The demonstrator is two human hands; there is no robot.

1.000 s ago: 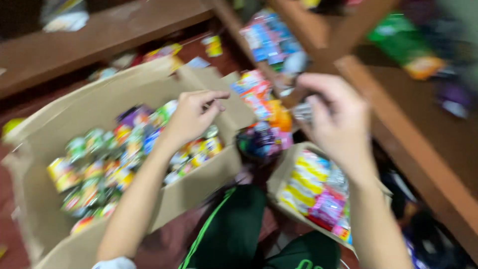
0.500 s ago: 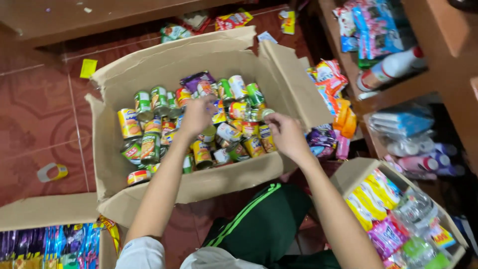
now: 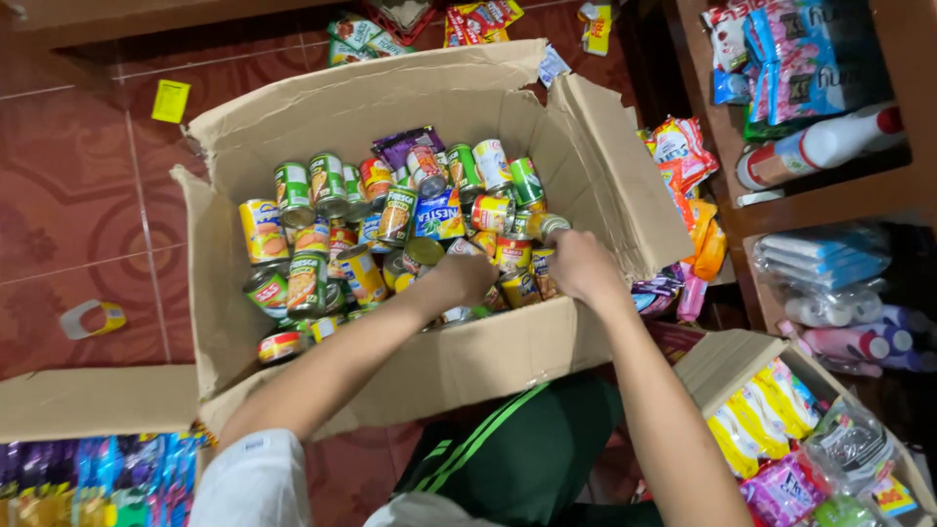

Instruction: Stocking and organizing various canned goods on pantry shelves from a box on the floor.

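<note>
- A flat, glossy yellow paper tag (image 3: 171,101) lies alone on the smooth red-brown tiled floor (image 3: 68,205), far left.
- One large brown corrugated cardboard box (image 3: 390,107), its flaps creased and torn, sits open on that floor; it holds too many short metal tins with bright printed labels (image 3: 390,234) to count, plus one crinkly purple foil pouch (image 3: 405,144).
- The left hand (image 3: 467,275) is curled down among the tins at the box's near edge; what it grips, I cannot tell.
- The right hand (image 3: 576,265), just beside it, is closed over tins near the right wall; half a second ago both hands lay higher over the pile.
- One white plastic bottle with a red cap (image 3: 815,146) lies on the wooden shelf (image 3: 830,200) at right.
</note>
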